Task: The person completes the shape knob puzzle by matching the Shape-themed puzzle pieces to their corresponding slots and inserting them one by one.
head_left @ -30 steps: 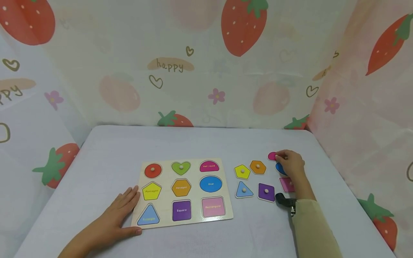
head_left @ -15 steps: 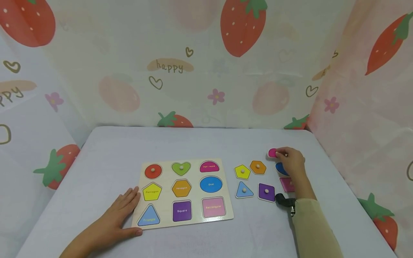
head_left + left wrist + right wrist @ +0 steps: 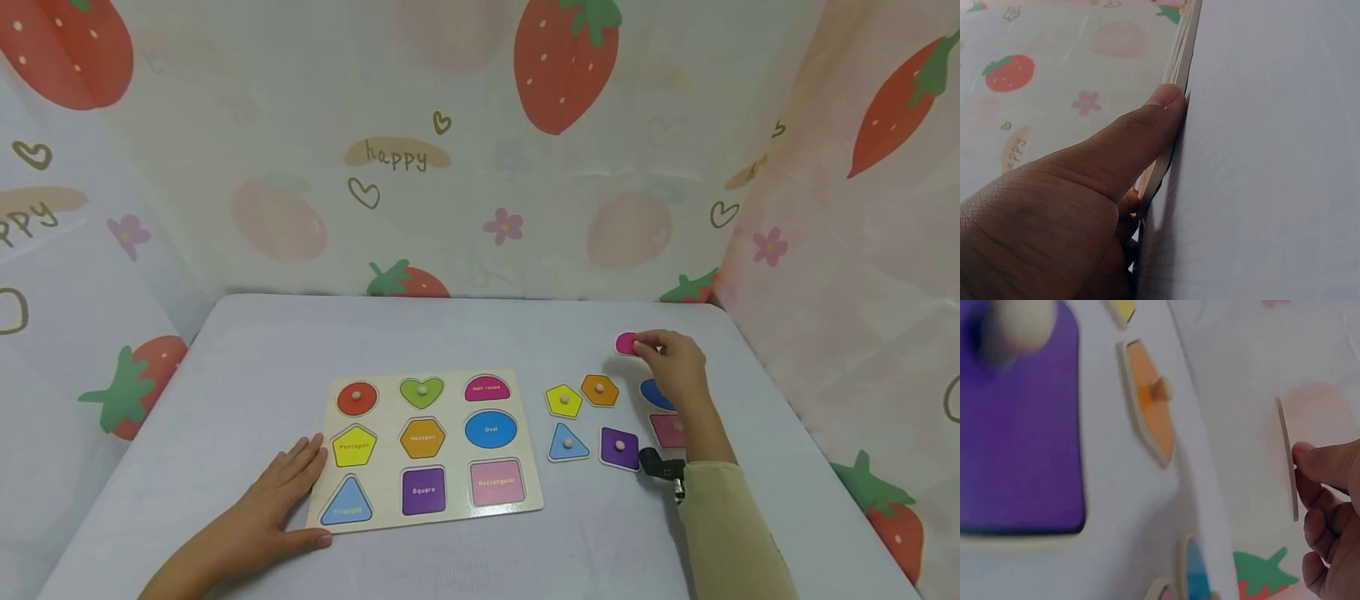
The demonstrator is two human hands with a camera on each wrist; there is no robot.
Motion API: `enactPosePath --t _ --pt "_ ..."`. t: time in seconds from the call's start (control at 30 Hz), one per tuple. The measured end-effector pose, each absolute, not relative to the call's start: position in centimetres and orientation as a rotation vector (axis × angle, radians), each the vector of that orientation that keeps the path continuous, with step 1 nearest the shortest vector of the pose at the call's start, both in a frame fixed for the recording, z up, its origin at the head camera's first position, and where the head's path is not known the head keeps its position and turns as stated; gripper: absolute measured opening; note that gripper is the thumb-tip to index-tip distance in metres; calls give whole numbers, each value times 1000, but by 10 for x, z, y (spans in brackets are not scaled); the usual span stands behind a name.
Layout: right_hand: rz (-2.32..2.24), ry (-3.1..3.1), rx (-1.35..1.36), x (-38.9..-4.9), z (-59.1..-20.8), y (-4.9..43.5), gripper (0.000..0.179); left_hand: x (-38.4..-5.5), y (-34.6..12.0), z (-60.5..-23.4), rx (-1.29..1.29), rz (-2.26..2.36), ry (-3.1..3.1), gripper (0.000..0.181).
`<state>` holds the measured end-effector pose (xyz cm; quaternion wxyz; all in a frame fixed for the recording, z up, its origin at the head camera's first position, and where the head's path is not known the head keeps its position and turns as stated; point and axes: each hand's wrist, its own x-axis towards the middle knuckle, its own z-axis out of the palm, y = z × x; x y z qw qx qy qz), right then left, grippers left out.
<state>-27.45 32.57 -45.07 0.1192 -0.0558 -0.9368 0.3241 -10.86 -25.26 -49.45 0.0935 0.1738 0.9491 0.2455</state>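
One magenta half-round piece [image 3: 626, 343] is pinched between the thumb and fingers of the right hand [image 3: 675, 365], a narrow grip holding it raised off the tabletop [image 3: 480, 333], toward the far right corner. A blue oval [image 3: 656, 394] and a pink rectangle [image 3: 665, 431] lie beneath that arm, each partly covered by it. To their left, an orange hexagon [image 3: 600, 390] and a yellow pentagon [image 3: 563, 401] sit side by side, with a purple square [image 3: 619, 448] and a light-blue triangle [image 3: 567, 444] nearer the near edge. Farther left lies the puzzle board [image 3: 386, 504]; the left hand [image 3: 264, 511] touches it with a wide grip, straight fingers at its left edge, thumb along the near edge by the near left corner. A red circle [image 3: 357, 399] fills the board's far left corner, and a green heart [image 3: 422, 392] sits midway along its far edge.
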Motion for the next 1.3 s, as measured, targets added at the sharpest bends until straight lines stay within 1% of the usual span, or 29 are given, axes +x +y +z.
enactPosePath --t 0.37,0.63,0.8,1.1,1.3 --pt "930 -2682 7 -267 -424 304 27 -109 -253 -496 521 725 2820 115" --pt "955 -2683 22 -258 -411 290 28 -109 -254 -496 513 724 2818 115" --pt "931 -2672 68 -256 -408 278 24 -109 -254 -496 530 710 2828 115" --pt "917 -2692 134 -255 -412 258 22 -110 -255 -500 573 719 2841 115" --pt "971 -2717 166 -254 -415 246 22 -110 -254 -499 529 723 2830 115"
